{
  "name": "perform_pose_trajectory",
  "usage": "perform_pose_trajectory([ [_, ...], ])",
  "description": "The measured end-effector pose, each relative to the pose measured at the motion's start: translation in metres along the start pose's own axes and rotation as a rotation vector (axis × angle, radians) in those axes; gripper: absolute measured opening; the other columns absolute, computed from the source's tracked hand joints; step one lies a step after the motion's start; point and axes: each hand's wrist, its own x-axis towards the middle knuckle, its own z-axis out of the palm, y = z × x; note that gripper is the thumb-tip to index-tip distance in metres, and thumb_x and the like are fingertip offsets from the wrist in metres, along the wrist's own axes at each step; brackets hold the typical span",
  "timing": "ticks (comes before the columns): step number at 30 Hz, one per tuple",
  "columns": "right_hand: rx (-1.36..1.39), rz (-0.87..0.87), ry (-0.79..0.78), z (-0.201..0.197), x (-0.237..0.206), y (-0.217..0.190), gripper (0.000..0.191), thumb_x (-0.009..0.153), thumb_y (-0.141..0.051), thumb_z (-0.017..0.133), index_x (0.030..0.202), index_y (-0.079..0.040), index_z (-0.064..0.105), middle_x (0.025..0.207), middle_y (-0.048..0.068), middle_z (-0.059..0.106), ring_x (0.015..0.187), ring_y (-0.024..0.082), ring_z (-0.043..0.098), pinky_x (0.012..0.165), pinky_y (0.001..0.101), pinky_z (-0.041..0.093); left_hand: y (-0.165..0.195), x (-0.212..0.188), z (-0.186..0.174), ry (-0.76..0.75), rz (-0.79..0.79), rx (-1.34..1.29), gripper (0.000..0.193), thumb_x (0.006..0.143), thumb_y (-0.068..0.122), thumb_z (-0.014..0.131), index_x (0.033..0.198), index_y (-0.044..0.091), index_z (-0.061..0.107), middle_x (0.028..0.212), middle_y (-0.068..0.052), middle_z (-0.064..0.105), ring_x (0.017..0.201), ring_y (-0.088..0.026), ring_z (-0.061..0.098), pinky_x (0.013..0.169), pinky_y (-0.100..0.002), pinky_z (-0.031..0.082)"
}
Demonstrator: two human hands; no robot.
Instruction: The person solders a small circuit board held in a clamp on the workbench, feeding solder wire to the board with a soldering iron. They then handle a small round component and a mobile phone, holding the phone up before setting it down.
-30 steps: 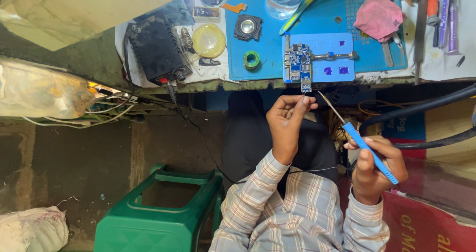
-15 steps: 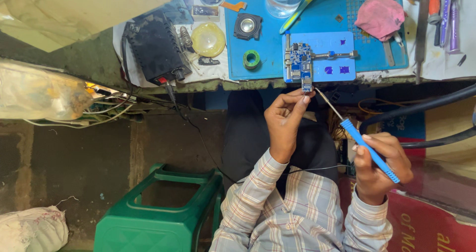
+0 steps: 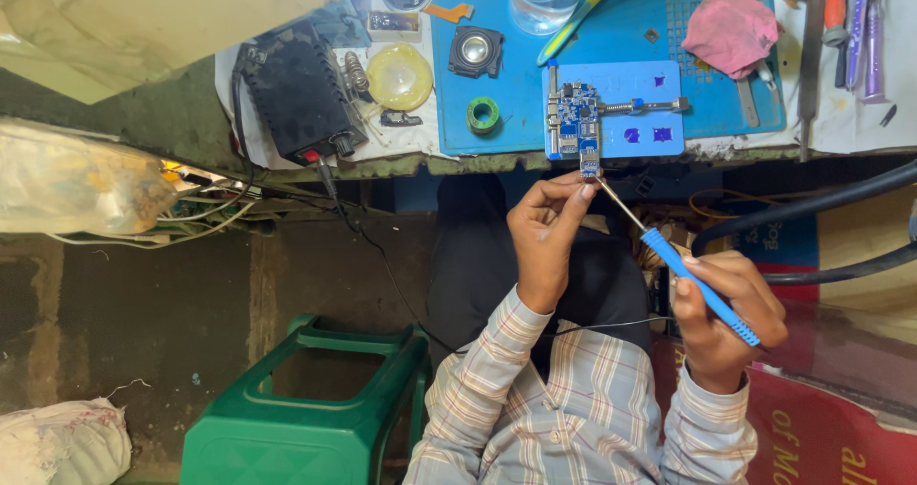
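Soldering in hand: right hand (image 3: pixel 726 318) clamped on the blue soldering iron (image 3: pixel 697 284), left hand (image 3: pixel 544 237) pinching something small beside the circuit board (image 3: pixel 577 127). Next calls for steady tip contact.

Open gap below bench edge (image 3: pixel 458 163); black hoses (image 3: pixel 821 199) crowd right

Smooth blue plastic handle and thin bright metal shaft on the iron (image 3: pixel 700 287) in the right hand (image 3: pixel 723 315). Matt blue rubbery mat (image 3: pixel 521 94) beyond the left hand (image 3: pixel 544 237). Soft pink cloth (image 3: pixel 731 27) farther off. Glossy green plastic stool (image 3: pixel 310 409) beside the left sleeve.
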Motion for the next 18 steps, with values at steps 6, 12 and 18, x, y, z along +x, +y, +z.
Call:
perform_pose_trajectory([
  [6, -0.014, -0.006, -0.032, -0.0014, 0.0051, -0.0022, 0.016, 0.103, -0.008, 0.072, 0.111, 0.006, 0.069, 0.092, 0.014, 0.067, 0.075, 0.016, 0.062, 0.07, 0.0246, 0.05, 0.0018, 0.0005, -0.0002, 0.004, -0.014, 0.001, 0.007, 0.1, -0.002, 0.068, 0.105, -0.006, 0.066, 0.122, -0.021, 0.071, 0.11, -0.019, 0.07, 0.102, -0.031, 0.055],
  [12, -0.015, -0.015, -0.043, -0.0029, 0.0077, -0.002, 0.017, 0.102, -0.007, 0.072, 0.113, 0.007, 0.07, 0.09, 0.014, 0.067, 0.075, 0.016, 0.062, 0.071, 0.0251, 0.049, 0.0041, 0.0017, -0.0014, -0.01, -0.023, 0.011, 0.007, 0.101, -0.001, 0.068, 0.104, -0.007, 0.067, 0.12, -0.021, 0.072, 0.107, -0.019, 0.071, 0.1, -0.031, 0.056],
  [18, -0.002, -0.019, -0.045, -0.0075, 0.009, 0.0013, 0.015, 0.102, -0.006, 0.073, 0.108, 0.007, 0.07, 0.091, 0.014, 0.067, 0.077, 0.017, 0.063, 0.072, 0.0261, 0.049, 0.01, 0.0039, -0.0057, -0.073, 0.006, 0.095, 0.007, 0.102, 0.001, 0.067, 0.105, -0.006, 0.066, 0.116, -0.02, 0.073, 0.105, -0.019, 0.072, 0.098, -0.031, 0.058],
])
